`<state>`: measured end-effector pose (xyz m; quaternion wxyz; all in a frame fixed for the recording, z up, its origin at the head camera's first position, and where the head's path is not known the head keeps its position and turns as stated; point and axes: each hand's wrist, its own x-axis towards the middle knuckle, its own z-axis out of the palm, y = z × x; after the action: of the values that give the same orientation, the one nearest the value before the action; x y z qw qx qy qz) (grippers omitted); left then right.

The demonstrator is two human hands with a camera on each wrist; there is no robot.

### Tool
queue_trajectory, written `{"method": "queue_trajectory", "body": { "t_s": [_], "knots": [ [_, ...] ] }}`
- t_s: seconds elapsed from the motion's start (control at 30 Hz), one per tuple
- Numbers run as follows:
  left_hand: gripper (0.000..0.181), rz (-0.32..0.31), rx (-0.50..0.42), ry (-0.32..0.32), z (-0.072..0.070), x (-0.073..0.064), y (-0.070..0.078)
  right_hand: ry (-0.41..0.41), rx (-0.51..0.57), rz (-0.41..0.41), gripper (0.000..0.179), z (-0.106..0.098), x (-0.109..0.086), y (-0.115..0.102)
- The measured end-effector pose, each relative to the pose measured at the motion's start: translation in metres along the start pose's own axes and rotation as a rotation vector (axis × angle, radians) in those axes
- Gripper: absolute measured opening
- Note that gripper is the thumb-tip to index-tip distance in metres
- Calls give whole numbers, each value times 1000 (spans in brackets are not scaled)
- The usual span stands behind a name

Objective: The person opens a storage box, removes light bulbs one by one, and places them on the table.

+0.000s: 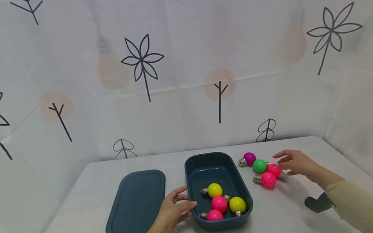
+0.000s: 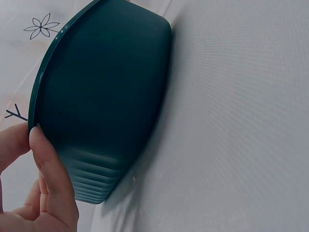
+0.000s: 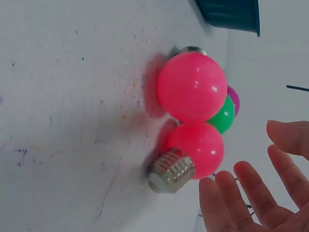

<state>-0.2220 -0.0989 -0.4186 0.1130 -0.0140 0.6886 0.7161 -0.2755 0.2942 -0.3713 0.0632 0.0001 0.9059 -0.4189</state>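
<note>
A dark teal plastic box (image 1: 213,173) holds two yellow bulbs (image 1: 215,189) and two pink bulbs (image 1: 219,204), all with metal screw bases. At its left side, my left hand (image 1: 168,215) pinches the rim between thumb and finger; the left wrist view shows the box's outer wall (image 2: 106,77). To the right of the box lie a purple bulb (image 1: 249,158), a green bulb (image 1: 259,166) and two more pink bulbs (image 1: 268,180), close together. Over the farther-right pink bulb (image 3: 205,150) hovers my right hand (image 1: 297,163), fingers spread and holding nothing.
A flat teal lid (image 1: 136,204) lies on the white table (image 1: 75,232) left of the box. Behind and at the sides hangs a white cloth (image 1: 184,104) printed with plants. A dark strap piece (image 1: 319,203) shows by the right sleeve.
</note>
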Motion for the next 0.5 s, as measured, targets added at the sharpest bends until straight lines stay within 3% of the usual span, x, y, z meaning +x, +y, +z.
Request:
{"method": "queue_trajectory", "body": {
  "t_s": [0.5],
  "knots": [
    [69,-9,-21,-12,-1,2,-1,2,-18,-47,43,13,-1,-21]
  ]
}}
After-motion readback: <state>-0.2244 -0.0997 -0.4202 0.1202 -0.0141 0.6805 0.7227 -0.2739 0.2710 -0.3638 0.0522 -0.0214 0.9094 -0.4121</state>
